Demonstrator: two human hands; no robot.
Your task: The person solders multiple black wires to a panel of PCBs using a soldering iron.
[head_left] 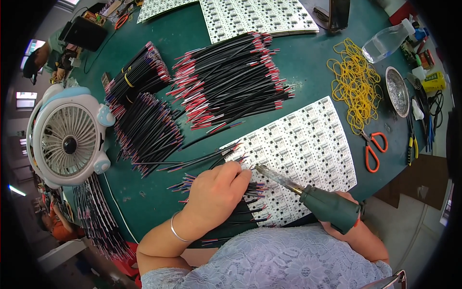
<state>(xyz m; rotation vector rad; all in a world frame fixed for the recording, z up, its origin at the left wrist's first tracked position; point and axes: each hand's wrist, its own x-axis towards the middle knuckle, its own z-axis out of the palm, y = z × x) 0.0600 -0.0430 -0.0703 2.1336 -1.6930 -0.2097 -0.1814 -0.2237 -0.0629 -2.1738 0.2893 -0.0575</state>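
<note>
My left hand [219,192] is closed in a pinch at the left edge of a white circuit board sheet [308,149], which carries rows of small black parts. A black cable runs under its fingertips, mostly hidden by the hand. My right hand [344,202] grips a soldering iron [329,207] with a dark green, gun-shaped body. Its metal tip points left and rests at the board's edge, close to my left fingertips. Several black cables [250,212] with coloured wire ends lie along that edge, below my left hand.
Black cable piles [231,79] with red and white ends lie beyond, near bundled cables [154,125]. A white fan [70,139] stands left. More board sheets [260,19] lie at the back. Rightward are yellow bands [353,82], orange-handled scissors [371,149], a metal bowl [397,91] and a bottle [387,42].
</note>
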